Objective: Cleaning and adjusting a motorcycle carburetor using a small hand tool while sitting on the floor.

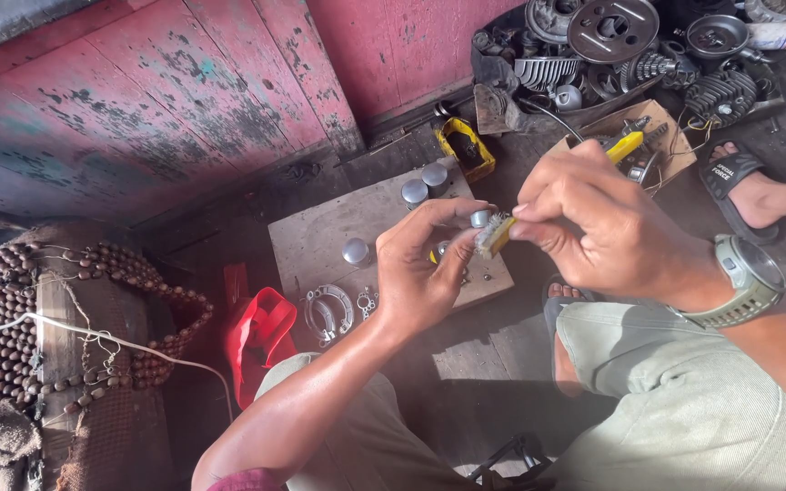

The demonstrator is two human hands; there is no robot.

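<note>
My left hand (425, 268) pinches a small silver metal part (479, 218) between thumb and fingers, above a wooden board (320, 241). My right hand (593, 223) grips a yellow-handled brush (625, 145); its bristle end (493, 235) touches the small part. A watch with an olive strap (748, 282) is on my right wrist. Three silver cylindrical parts (414, 192) stand on the board near the hands.
Metal brake shoes (327, 312) and a red plastic bag (261, 336) lie by the board's near edge. A yellow-cased device (466, 145) sits behind it. Engine parts and gears (611, 45) pile at the back right. Another person's sandalled foot (743, 186) rests at right. A beaded seat cover (11, 318) lies left.
</note>
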